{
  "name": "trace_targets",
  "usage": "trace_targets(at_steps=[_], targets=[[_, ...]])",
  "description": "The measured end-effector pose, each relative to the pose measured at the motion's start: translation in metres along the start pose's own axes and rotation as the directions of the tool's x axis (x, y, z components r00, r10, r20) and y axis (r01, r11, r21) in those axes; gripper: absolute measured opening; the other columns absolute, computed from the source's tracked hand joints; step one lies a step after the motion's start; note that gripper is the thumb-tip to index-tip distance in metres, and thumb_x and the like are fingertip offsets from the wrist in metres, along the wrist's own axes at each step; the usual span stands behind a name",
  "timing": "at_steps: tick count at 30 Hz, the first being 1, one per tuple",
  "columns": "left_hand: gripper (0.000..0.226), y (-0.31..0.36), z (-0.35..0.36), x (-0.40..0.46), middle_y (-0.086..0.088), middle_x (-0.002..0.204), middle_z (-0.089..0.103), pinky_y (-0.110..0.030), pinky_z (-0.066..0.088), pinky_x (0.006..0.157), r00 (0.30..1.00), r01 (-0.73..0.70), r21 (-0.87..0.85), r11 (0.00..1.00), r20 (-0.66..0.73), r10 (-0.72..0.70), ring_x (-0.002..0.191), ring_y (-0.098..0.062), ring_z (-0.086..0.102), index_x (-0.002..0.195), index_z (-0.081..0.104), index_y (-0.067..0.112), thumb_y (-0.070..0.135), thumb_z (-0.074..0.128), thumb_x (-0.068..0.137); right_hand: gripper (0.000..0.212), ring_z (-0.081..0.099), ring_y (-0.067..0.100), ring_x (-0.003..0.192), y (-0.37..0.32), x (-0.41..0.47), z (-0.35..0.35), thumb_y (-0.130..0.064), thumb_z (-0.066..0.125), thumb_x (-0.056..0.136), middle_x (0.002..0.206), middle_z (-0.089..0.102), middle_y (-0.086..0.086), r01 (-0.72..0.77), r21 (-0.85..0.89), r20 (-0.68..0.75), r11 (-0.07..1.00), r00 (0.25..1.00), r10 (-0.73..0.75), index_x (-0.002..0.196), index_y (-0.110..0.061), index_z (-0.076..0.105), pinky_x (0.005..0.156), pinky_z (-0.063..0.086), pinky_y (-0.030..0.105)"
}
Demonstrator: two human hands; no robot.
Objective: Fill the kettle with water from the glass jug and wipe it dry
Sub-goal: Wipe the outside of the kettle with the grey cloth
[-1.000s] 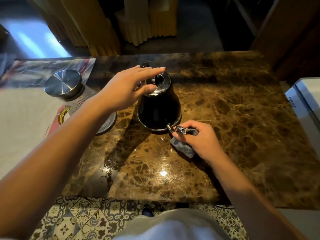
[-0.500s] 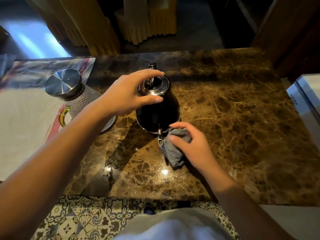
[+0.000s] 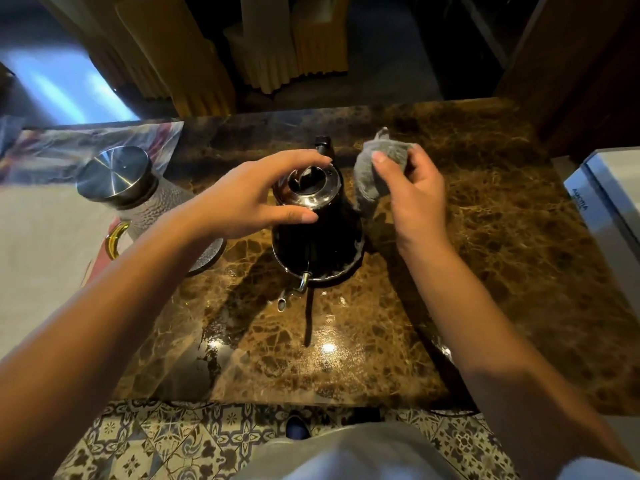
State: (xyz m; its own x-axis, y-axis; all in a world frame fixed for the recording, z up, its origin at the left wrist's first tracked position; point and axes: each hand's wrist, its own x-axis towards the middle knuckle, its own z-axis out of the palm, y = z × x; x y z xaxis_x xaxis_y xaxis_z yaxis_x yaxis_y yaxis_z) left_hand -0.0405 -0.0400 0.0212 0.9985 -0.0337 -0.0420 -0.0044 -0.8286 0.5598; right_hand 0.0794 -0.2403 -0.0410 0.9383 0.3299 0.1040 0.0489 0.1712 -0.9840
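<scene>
A black kettle (image 3: 317, 237) with a shiny metal lid stands on the brown marble table (image 3: 485, 271), its thin spout pointing toward me. My left hand (image 3: 249, 199) curls round the kettle's top, fingers on the far side of the lid and thumb on the near side. My right hand (image 3: 412, 199) pinches a grey cloth (image 3: 375, 174) against the kettle's upper right side. The glass jug (image 3: 138, 202), with a steel lid and a gold handle, stands to the left of the kettle, partly behind my left forearm.
A white cloth (image 3: 45, 258) covers the surface left of the table. A white box (image 3: 609, 209) sits at the right edge. Chairs with yellow covers (image 3: 277, 50) stand beyond the table's far edge. Patterned floor tiles (image 3: 173, 441) show below the near edge.
My right hand has carried the cloth from the spout at the kettle's near side up to its upper right side. My left hand has settled round the lid.
</scene>
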Motion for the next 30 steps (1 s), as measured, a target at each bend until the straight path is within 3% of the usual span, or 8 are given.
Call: trace_targets(at_steps=[3, 6, 9, 11, 16, 19, 24, 30], targets=[[0.076, 0.003, -0.003, 0.001, 0.022, 0.156, 0.038, -0.011, 0.029, 0.108, 0.999, 0.017, 0.001, 1.0, 0.03, -0.017, 0.142, 0.004, 0.036, 0.153, 0.037, 0.039, 0.051, 0.069, 0.085, 0.027, 0.075, 0.011, 0.089, -0.001, -0.002, 0.016, -0.024, 0.055, 0.107, 0.092, 0.079, -0.001, -0.098, 0.074, 0.03, 0.992, 0.995, 0.096, 0.098, -0.013, 0.078, 0.082, 0.058, 0.026], [0.069, 0.012, 0.0, 0.0, 0.022, 0.149, 0.045, -0.01, 0.034, 0.099, 0.995, 0.099, -0.044, 0.994, 0.009, -0.099, 0.131, 0.006, 0.045, 0.153, 0.035, 0.041, 0.058, 0.056, 0.091, 0.068, 0.075, 0.022, 0.104, 0.01, -0.005, 0.023, -0.05, 0.029, 0.111, 0.104, 0.08, 0.009, -0.258, 0.161, 0.118, 0.953, 0.963, 0.241, 0.097, -0.008, 0.081, 0.099, 0.057, 0.039], [0.073, 0.022, 0.011, 0.003, 0.006, 0.151, 0.05, -0.033, 0.044, 0.106, 0.976, 0.211, -0.036, 0.977, -0.043, -0.213, 0.132, -0.014, 0.052, 0.158, 0.025, 0.032, 0.067, 0.037, 0.096, 0.04, 0.072, 0.025, 0.097, 0.014, 0.0, 0.025, -0.035, 0.044, 0.111, 0.101, 0.077, 0.011, -0.336, 0.225, 0.106, 0.915, 0.942, 0.319, 0.106, -0.007, 0.072, 0.093, 0.057, 0.042], [0.074, 0.027, 0.017, 0.006, 0.0, 0.157, 0.045, -0.043, 0.042, 0.113, 0.961, 0.268, 0.031, 0.963, -0.074, -0.265, 0.139, -0.021, 0.049, 0.16, 0.02, 0.028, 0.064, 0.038, 0.098, 0.014, 0.07, 0.023, 0.094, 0.015, 0.006, 0.025, -0.016, 0.056, 0.105, 0.101, 0.075, 0.008, -0.284, 0.084, 0.113, 0.955, 0.955, 0.274, 0.111, -0.009, 0.067, 0.091, 0.057, 0.042], [0.079, 0.031, 0.024, 0.009, -0.003, 0.165, 0.033, -0.036, 0.035, 0.115, 0.941, 0.326, 0.07, 0.943, -0.125, -0.315, 0.147, -0.023, 0.039, 0.163, 0.012, 0.023, 0.051, 0.05, 0.1, 0.027, 0.072, 0.014, 0.109, 0.023, 0.01, 0.03, -0.033, 0.05, 0.105, 0.112, 0.078, -0.005, -0.198, -0.232, 0.241, 0.952, 0.937, 0.253, 0.114, -0.027, 0.075, 0.102, 0.056, 0.047], [0.078, 0.035, 0.027, 0.003, -0.001, 0.168, 0.026, -0.038, 0.032, 0.12, 0.959, 0.22, 0.141, 0.965, -0.21, -0.188, 0.151, -0.021, 0.033, 0.163, 0.012, 0.027, 0.048, 0.053, 0.1, 0.036, 0.069, 0.013, 0.113, 0.03, 0.011, 0.03, -0.047, 0.044, 0.101, 0.115, 0.077, -0.009, -0.222, -0.311, 0.264, 0.924, 0.914, 0.309, 0.116, -0.034, 0.075, 0.106, 0.051, 0.05], [0.054, 0.029, 0.029, -0.003, 0.003, 0.169, 0.02, -0.052, 0.033, 0.121, 0.982, 0.147, 0.12, 0.982, -0.139, -0.13, 0.156, -0.024, 0.021, 0.153, 0.04, 0.039, 0.048, 0.046, 0.101, 0.031, 0.071, 0.013, 0.114, 0.033, 0.017, 0.021, -0.038, 0.05, 0.104, 0.117, 0.078, -0.006, -0.335, -0.225, 0.32, 0.915, 0.862, 0.394, 0.121, -0.032, 0.075, 0.109, 0.052, 0.046], [0.054, 0.027, 0.026, -0.002, 0.006, 0.169, 0.021, -0.049, 0.031, 0.121, 0.983, 0.144, 0.156, 0.977, -0.139, -0.123, 0.157, -0.018, 0.016, 0.152, 0.041, 0.041, 0.053, 0.044, 0.099, 0.03, 0.069, 0.013, 0.12, 0.042, -0.008, 0.015, -0.029, 0.049, 0.109, 0.125, 0.076, -0.006, -0.389, -0.081, 0.288, 0.918, 0.872, 0.395, 0.128, -0.032, 0.072, 0.112, 0.05, 0.045]])
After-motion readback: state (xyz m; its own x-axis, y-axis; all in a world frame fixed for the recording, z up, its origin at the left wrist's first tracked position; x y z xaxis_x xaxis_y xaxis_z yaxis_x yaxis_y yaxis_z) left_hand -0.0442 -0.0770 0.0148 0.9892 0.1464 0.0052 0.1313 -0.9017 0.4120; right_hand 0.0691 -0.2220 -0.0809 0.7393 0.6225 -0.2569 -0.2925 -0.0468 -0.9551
